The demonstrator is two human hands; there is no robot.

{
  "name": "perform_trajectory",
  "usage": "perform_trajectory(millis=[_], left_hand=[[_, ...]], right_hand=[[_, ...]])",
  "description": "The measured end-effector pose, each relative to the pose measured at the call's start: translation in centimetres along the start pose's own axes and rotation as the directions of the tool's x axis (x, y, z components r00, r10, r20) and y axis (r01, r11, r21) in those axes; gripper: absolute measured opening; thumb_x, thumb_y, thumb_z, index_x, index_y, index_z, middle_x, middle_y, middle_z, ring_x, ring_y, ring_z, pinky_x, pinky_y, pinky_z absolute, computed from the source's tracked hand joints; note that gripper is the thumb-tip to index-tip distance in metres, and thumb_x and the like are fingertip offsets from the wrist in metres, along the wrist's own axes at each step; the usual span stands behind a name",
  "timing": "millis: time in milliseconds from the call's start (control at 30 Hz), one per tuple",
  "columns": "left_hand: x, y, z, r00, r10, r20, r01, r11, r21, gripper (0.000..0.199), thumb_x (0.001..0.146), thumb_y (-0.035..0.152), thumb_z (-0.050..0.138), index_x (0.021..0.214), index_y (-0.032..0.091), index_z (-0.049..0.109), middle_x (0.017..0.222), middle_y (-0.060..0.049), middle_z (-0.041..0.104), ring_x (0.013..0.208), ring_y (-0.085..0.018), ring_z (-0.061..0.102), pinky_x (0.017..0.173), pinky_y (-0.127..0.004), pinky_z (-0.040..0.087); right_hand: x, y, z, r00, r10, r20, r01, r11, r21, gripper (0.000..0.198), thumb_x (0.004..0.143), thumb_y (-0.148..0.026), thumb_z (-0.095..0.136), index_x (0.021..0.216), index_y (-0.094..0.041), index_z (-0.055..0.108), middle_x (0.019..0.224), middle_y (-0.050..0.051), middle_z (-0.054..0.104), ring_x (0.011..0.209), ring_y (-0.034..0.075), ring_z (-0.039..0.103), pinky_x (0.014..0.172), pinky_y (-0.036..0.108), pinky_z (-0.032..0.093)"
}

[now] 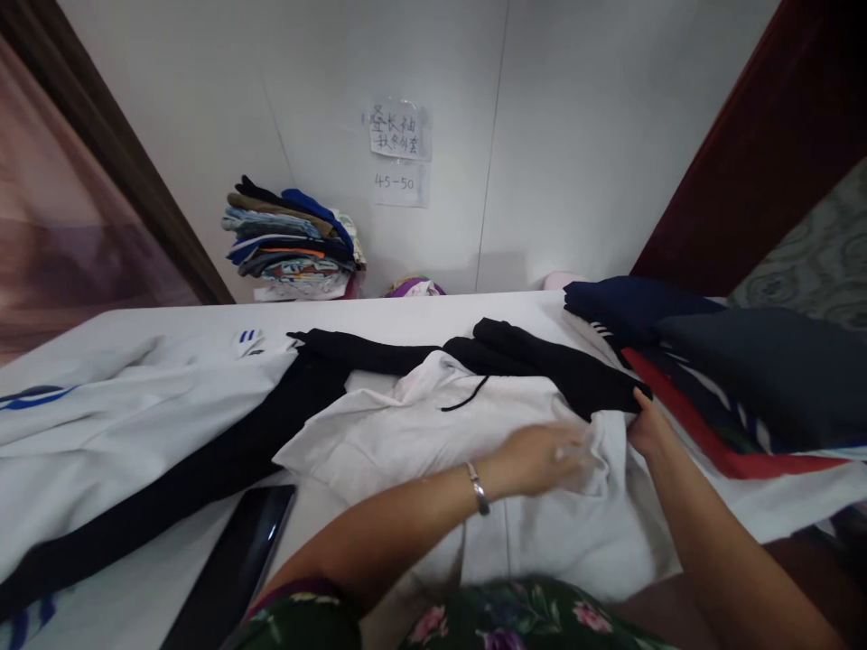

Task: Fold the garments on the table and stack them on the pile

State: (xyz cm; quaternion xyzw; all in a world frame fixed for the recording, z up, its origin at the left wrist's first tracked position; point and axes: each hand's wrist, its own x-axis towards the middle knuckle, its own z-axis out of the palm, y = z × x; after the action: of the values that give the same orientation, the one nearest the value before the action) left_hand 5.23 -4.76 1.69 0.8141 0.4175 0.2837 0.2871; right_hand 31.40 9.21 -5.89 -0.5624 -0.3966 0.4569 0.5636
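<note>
White garment (379,442) lies creased, right hand (645,428) pinching black sleeve (575,366), left hand (542,459) too blurred to tell.

hands (538,459) (648,426): 2 | drawstring garment (406,433): 1 | bracelet (478,490): 1 | phone (234,560): 1 | wall notes (398,131) (399,184): 2

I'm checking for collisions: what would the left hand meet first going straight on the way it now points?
Probably the raised fold of the white fabric garment with a black cord, just ahead of the left hand; blur hides whether they already touch.
</note>
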Motion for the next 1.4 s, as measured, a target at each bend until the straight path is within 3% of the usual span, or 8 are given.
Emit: perform_trajectory(millis=[167, 267, 367, 733, 967, 1100, 1267, 1400], left_hand=[[0.2, -7.2, -10.1, 0.908, -0.128, -0.399, 0.283, 0.889, 0.36, 0.028, 0.092, 0.035, 0.046, 0.109, 0.024, 0.065, 0.127, -0.006, 0.062, 0.121, -0.022, 0.053, 0.105, -0.037, 0.039], [0.2, -11.2, -13.4, 0.816, -0.301, -0.494, 0.543, 0.694, 0.473, 0.039, 0.092, 0.043, 0.045, 0.118, 0.017, 0.06, 0.127, -0.012, 0.061, 0.121, -0.026, 0.053, 0.101, -0.04, 0.04], [-0.3, -13.2, -13.2, 0.76, -0.497, -0.419, 0.649, 0.55, 0.526, 0.048, 0.09, 0.049, 0.044, 0.122, 0.016, 0.056, 0.121, -0.014, 0.063, 0.111, -0.028, 0.058, 0.09, -0.039, 0.044], [-8.2, -9.4, -7.3, 0.925, -0.319, -0.204, 0.368, 0.626, 0.688, 0.046, 0.094, 0.035, 0.04, 0.136, 0.019, 0.047, 0.106, -0.011, 0.062, 0.097, -0.026, 0.058, 0.084, -0.038, 0.042], [-10.5, -7.4, -8.1, 0.894, -0.393, -0.215, 0.448, 0.763, 0.466, 0.051, 0.093, 0.05, 0.039, 0.135, 0.023, 0.05, 0.113, -0.008, 0.066, 0.1, -0.023, 0.062, 0.085, -0.033, 0.047], [-9.7, -7.3, -9.0, 0.824, -0.494, -0.278, 0.567, 0.722, 0.397, 0.046, 0.095, 0.046, 0.035, 0.128, 0.021, 0.056, 0.115, -0.007, 0.069, 0.101, -0.023, 0.064, 0.087, -0.033, 0.047], [-8.2, -7.8, -10.0, 0.775, -0.521, -0.358, 0.632, 0.628, 0.453, 0.046, 0.094, 0.046, 0.034, 0.122, 0.02, 0.058, 0.108, -0.008, 0.069, 0.092, -0.024, 0.067, 0.075, -0.033, 0.049], [-6.2, -9.0, -11.1, 0.81, -0.423, -0.405, 0.586, 0.573, 0.573, 0.046, 0.091, 0.046, 0.04, 0.122, 0.018, 0.057, 0.131, -0.013, 0.057, 0.113, -0.029, 0.058, 0.085, -0.037, 0.048]], right_hand=[[-0.7, 0.3, -2.0, 0.943, -0.21, -0.259, 0.149, 0.96, -0.238, 0.041, 0.068, -0.038, 0.067, 0.104, -0.021, 0.061, 0.115, 0.009, 0.066, 0.112, 0.027, 0.059, 0.093, 0.044, 0.05], [-1.1, -1.5, 0.1, 0.791, -0.612, -0.016, 0.518, 0.683, -0.516, 0.048, 0.075, -0.041, 0.061, 0.117, -0.018, 0.061, 0.137, 0.012, 0.053, 0.132, 0.028, 0.042, 0.111, 0.048, 0.031], [-0.6, -3.4, 4.1, 0.7, -0.64, 0.315, 0.69, 0.495, -0.528, 0.044, 0.082, -0.043, 0.054, 0.118, -0.018, 0.063, 0.136, 0.012, 0.054, 0.13, 0.026, 0.044, 0.113, 0.046, 0.028], [1.9, -1.7, 11.1, 0.911, -0.081, 0.404, 0.39, 0.491, -0.779, 0.042, 0.074, -0.047, 0.069, 0.105, -0.019, 0.068, 0.119, 0.015, 0.065, 0.119, 0.035, 0.052, 0.1, 0.048, 0.038], [0.7, -3.4, 5.7, 0.974, -0.196, 0.111, 0.212, 0.964, -0.158, 0.037, 0.084, -0.054, 0.056, 0.099, -0.022, 0.065, 0.093, 0.005, 0.073, 0.09, 0.021, 0.067, 0.08, 0.033, 0.055], [-0.5, -3.7, -1.9, 0.971, -0.179, -0.158, 0.222, 0.919, 0.325, 0.04, 0.077, -0.053, 0.066, 0.104, -0.024, 0.063, 0.105, 0.003, 0.071, 0.097, 0.018, 0.067, 0.085, 0.034, 0.056], [-3.6, -0.8, -9.5, 0.965, -0.072, -0.25, 0.016, 0.975, -0.221, 0.027, 0.07, -0.037, 0.071, 0.09, -0.02, 0.068, 0.086, 0.006, 0.072, 0.096, 0.027, 0.066, 0.088, 0.043, 0.054], [-5.5, -1.0, -9.8, 0.88, -0.472, -0.046, 0.31, 0.647, -0.697, 0.047, 0.069, -0.027, 0.063, 0.115, -0.018, 0.063, 0.117, 0.012, 0.066, 0.121, 0.032, 0.053, 0.107, 0.052, 0.036]])
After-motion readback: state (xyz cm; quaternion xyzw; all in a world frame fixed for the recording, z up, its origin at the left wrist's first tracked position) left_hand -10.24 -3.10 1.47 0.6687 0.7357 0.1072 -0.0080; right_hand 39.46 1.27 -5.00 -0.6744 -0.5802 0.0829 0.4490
